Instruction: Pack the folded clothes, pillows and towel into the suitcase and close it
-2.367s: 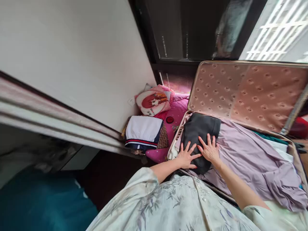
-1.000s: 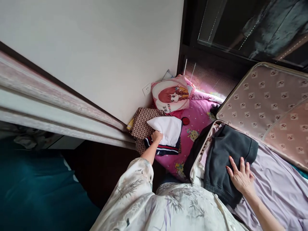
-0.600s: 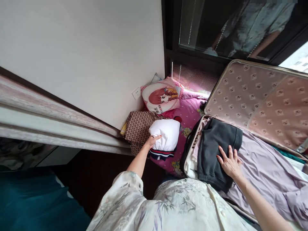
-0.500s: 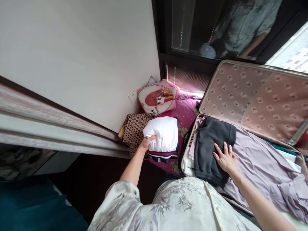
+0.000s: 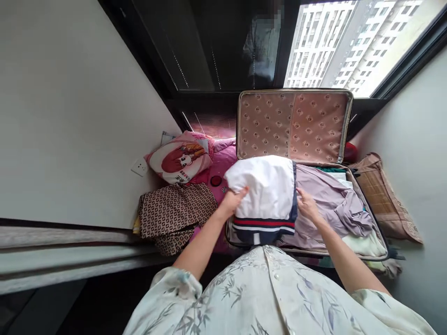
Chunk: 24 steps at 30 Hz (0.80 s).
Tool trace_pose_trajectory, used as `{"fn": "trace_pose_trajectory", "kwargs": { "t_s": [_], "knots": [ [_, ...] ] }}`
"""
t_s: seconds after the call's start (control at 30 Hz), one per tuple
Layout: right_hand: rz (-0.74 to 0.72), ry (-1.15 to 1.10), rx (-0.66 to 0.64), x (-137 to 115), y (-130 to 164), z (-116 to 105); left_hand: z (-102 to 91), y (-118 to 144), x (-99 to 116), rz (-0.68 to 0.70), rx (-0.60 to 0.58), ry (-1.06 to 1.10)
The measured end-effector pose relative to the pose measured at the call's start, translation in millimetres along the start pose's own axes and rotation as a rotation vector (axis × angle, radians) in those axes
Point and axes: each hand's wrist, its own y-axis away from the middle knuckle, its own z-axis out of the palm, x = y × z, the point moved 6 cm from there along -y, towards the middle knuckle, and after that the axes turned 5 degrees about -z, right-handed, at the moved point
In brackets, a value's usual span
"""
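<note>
A folded white garment (image 5: 263, 186) with a navy edge and a red, white and navy striped band is held over the left end of the open suitcase (image 5: 240, 125). My left hand (image 5: 233, 202) grips its left side, thumb on top and fingers underneath. At its right edge, my right hand (image 5: 307, 204) is closed on the navy border. Beside it in the suitcase lies a lilac garment (image 5: 324, 204), spread out and wrinkled. The dark folded garment is hidden beneath the white one.
A brown patterned cloth (image 5: 174, 211) and a pink cushion (image 5: 185, 160) with a cartoon print lie left on a pink cover. The suitcase lid leans back by the window (image 5: 321, 46). A brown woven mat (image 5: 380, 195) stands at the right by the wall.
The white garment has moved right, from the pink cover to above the suitcase. My right hand has left the dark garment and taken the white one's right edge. The view has turned right.
</note>
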Motion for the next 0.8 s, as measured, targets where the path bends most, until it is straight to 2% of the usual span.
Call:
{"fn": "trace_pose_trajectory", "kwargs": {
  "t_s": [0.1, 0.17, 0.27, 0.37, 0.43, 0.53, 0.6, 0.67, 0.73, 0.8],
  "knots": [
    [0.128, -0.020, 0.085, 62.7, 27.0, -22.7, 37.4, -6.2, -26.3, 0.123, 0.175, -0.555],
    [0.095, -0.001, 0.123, 77.2, 41.1, -32.9, 57.7, 4.6, -35.4, 0.282, 0.224, -0.811],
    [-0.018, 0.057, 0.166, 55.2, 41.4, -44.8, 91.2, 22.0, -41.3, 0.500, 0.154, -1.078],
    [-0.087, 0.182, 0.168, 6.7, 15.8, -46.5, 112.5, 12.6, -51.5, 0.514, 0.057, -1.250],
    [-0.161, 0.245, 0.116, -25.6, -5.9, -33.3, 115.7, -8.2, -66.0, 0.420, -0.034, -1.307],
    [-0.226, 0.268, -0.077, -49.4, -25.7, 13.8, 113.4, -38.0, -92.3, 0.306, -0.217, -1.334],
    [-0.163, 0.254, -0.196, -43.9, -25.7, 50.3, 112.1, -48.3, -105.3, 0.292, -0.312, -1.337],
    [-0.070, 0.248, -0.238, -29.6, -20.1, 76.8, 112.2, -52.5, -112.5, 0.290, -0.360, -1.323],
    [-0.021, 0.249, -0.229, -16.9, -16.1, 90.1, 113.5, -55.1, -114.6, 0.284, -0.383, -1.290],
    [-0.017, 0.247, -0.229, -10.7, -16.9, 94.2, 114.1, -58.0, -114.2, 0.270, -0.398, -1.249]
  ]
}}
